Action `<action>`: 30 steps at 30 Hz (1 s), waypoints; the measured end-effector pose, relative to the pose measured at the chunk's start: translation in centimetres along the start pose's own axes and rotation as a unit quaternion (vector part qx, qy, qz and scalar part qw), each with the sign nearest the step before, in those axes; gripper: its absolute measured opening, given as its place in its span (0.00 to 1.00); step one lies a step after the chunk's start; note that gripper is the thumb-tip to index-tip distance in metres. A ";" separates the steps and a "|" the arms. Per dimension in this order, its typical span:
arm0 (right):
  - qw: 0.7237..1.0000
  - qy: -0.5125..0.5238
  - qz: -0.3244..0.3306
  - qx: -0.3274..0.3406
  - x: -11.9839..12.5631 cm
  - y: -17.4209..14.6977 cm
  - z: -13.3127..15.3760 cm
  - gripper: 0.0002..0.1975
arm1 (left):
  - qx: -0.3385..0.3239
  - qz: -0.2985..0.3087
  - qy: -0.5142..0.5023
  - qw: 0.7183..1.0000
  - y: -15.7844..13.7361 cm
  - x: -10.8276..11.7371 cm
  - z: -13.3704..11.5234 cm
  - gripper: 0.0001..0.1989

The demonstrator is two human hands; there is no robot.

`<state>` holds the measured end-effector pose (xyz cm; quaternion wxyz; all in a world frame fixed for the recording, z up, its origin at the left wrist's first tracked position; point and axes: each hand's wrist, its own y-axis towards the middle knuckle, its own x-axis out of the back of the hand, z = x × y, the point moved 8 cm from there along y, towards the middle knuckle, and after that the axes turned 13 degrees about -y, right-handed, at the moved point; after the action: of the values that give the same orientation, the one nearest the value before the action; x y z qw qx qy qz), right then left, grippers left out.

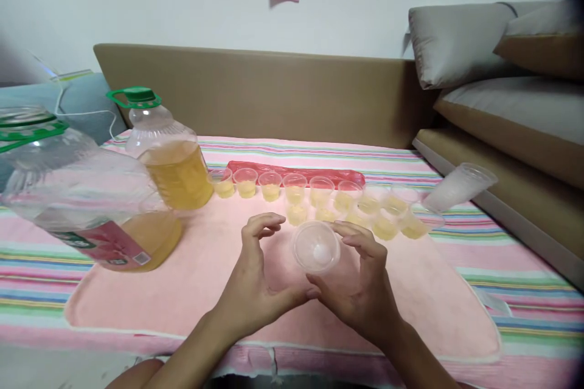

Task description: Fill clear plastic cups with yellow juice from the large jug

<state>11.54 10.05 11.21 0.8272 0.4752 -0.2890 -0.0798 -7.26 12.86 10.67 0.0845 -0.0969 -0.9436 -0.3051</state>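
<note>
Between my hands, above the pink mat, is a clear plastic cup with its round mouth facing me. My right hand curls around it, fingertips at its upper right rim and thumb below it. My left hand is curved with fingers apart to the left of the cup. Its thumb reaches under the cup and meets my right thumb. Just beyond stand several small clear cups with yellow liquid, in rows.
To the left stand two big bottles of yellow liquid, a nearer one with a label and a farther one with a green cap. A red plastic bag lies behind the cups. A tilted cup stack and cushions are at right.
</note>
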 end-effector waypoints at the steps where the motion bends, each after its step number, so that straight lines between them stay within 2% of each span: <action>1: 1.000 -0.001 0.006 0.002 -0.2 -0.1 0.0 0.32 | 0.001 0.001 0.002 1.000 0.0 0.0 0.0 0.47; 7: 0.999 -0.009 0.033 0.014 -1.0 -0.5 0.2 0.30 | 0.012 0.014 0.038 0.999 -0.1 0.1 -0.5 0.44; 13: 0.999 -0.010 0.033 0.016 -1.0 -0.8 0.0 0.29 | 0.026 0.041 0.066 0.997 0.1 -0.3 -0.5 0.44; 23: 0.999 -0.013 0.034 0.015 -0.9 -0.8 0.1 0.31 | 0.033 0.056 0.061 0.996 -0.1 -0.8 -0.3 0.41; 30: 0.995 0.002 0.092 0.030 -1.6 -1.0 0.3 0.26 | 0.001 0.148 0.055 0.987 0.1 -0.8 -1.4 0.44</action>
<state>10.16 10.00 9.87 0.8170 0.4713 -0.3322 0.0056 -6.29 12.02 11.69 0.1804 -0.2190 -0.9131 -0.2929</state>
